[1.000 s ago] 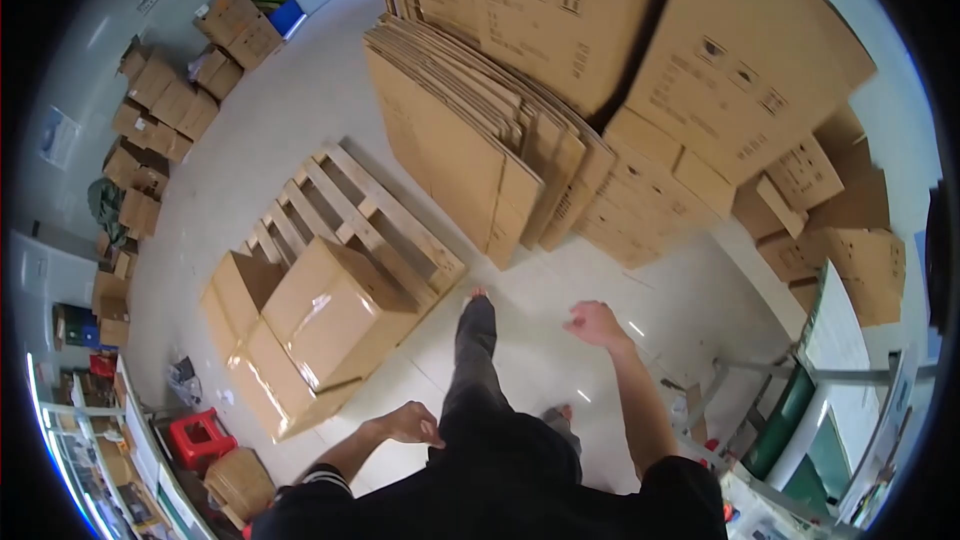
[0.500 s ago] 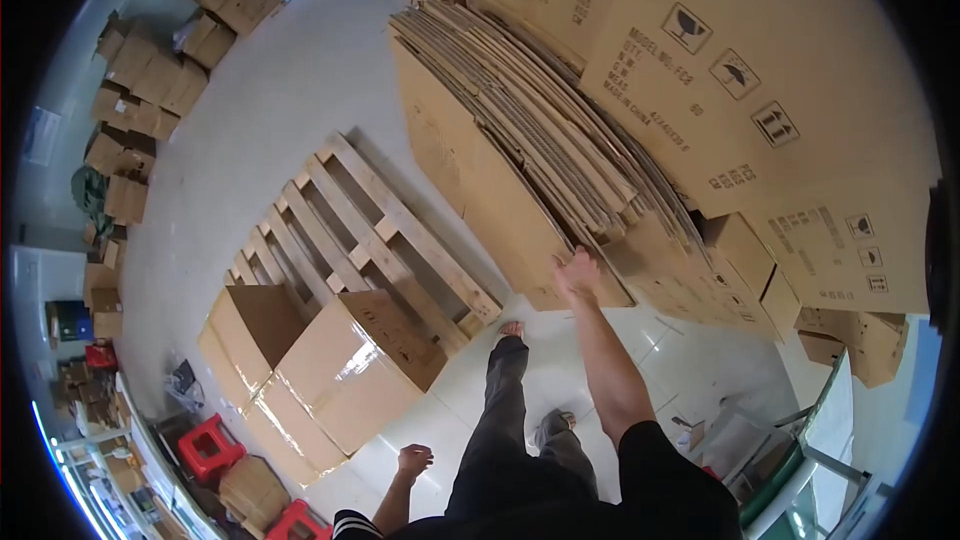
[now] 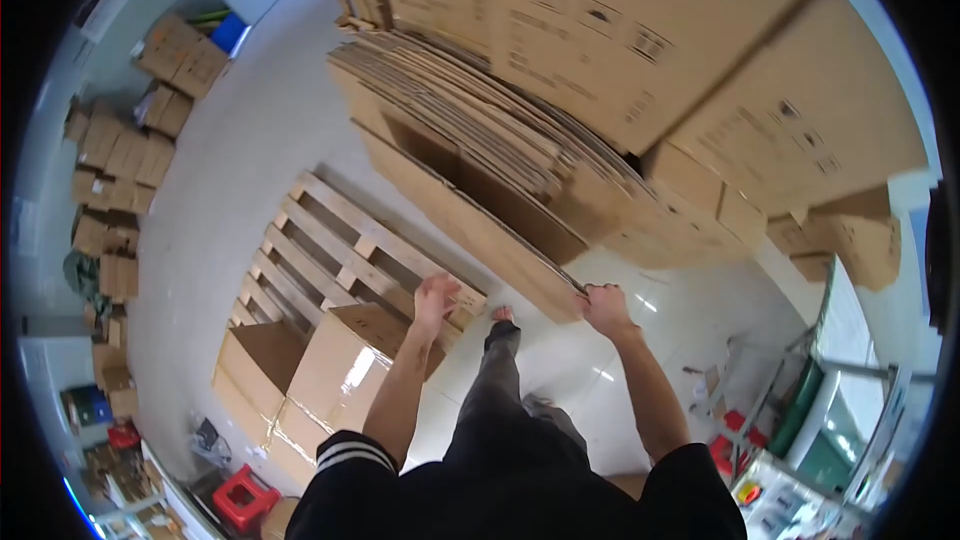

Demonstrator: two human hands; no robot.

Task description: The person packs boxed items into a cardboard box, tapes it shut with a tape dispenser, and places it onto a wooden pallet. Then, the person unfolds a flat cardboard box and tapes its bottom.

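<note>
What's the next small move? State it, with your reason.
Probably bring the left hand to the top edge of the front cardboard panel: only the right hand grips it, at one corner; a gap shows behind it, and the left looks empty.

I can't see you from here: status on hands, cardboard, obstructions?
Right hand gripping near edge of cardboard sheet. Left hand apparently empty, seen against wooden pallet. Sheet on edge, gap behind it. Pallet close by, possibly in the way.
</note>
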